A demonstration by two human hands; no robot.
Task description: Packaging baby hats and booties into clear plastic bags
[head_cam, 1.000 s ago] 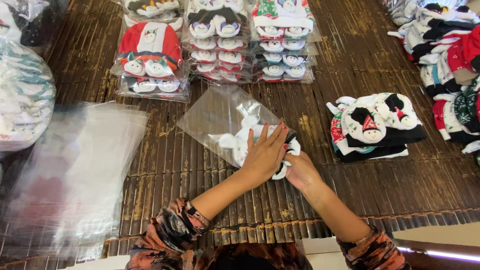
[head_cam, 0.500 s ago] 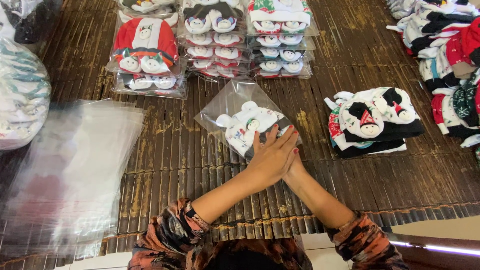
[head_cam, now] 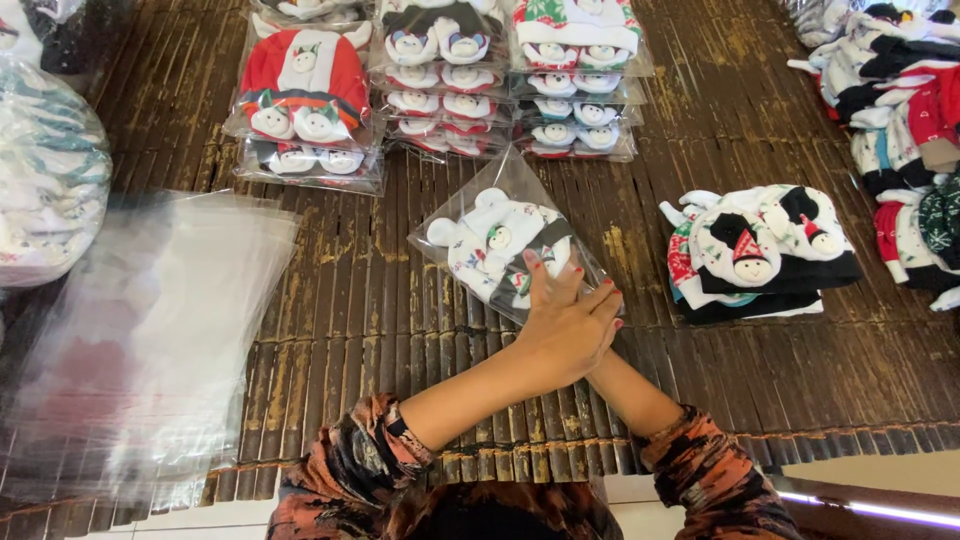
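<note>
A clear plastic bag (head_cam: 490, 235) holding white knitted pieces with small snowman faces lies on the dark slatted mat (head_cam: 380, 300). My left hand (head_cam: 565, 325) rests flat on the bag's near end, fingers stretched out, red nails showing. It crosses over my right hand (head_cam: 603, 362), which is almost wholly hidden beneath it; only the wrist and forearm show. Both sleeves are a dark orange and black print.
Three stacks of filled bags (head_cam: 450, 80) stand at the far edge. A loose pile of the same knitted pieces (head_cam: 755, 250) lies to the right, with a bigger heap (head_cam: 900, 120) beyond. Empty clear bags (head_cam: 150, 330) lie at left, beside a large wrapped bundle (head_cam: 40, 170).
My hands were side by side on the bag's near end; they have come together, the left crossing over the right. The bag has shifted a little farther from me.
</note>
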